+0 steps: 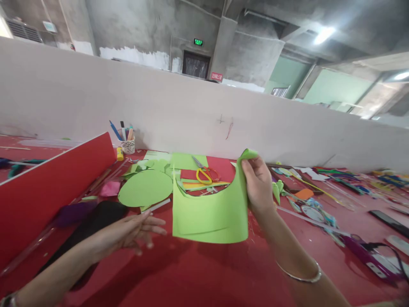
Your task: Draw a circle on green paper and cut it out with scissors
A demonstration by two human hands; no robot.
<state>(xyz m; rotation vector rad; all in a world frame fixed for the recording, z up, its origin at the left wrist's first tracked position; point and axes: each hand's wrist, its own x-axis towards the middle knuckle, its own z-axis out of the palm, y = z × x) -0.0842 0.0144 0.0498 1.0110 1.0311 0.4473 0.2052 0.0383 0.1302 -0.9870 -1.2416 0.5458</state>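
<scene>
My right hand (258,183) pinches the upper right corner of a light green sheet (211,217), which hangs upright above the red table with a large curved cut-out along its top. My left hand (136,232) is apart from the sheet, fingers spread, holding nothing. Just beyond it lies a green oval piece (145,188), with a white marker (156,205) by its lower edge. Through the cut-out, yellow-handled scissors (203,175) show on stacked coloured paper.
A patterned cup of pens (128,146) and a yellow glue bottle (119,154) stand near the white partition (179,115). A red board (57,192) leans at left. Craft scraps, a dark phone (390,222) and a purple power strip (367,258) lie at right.
</scene>
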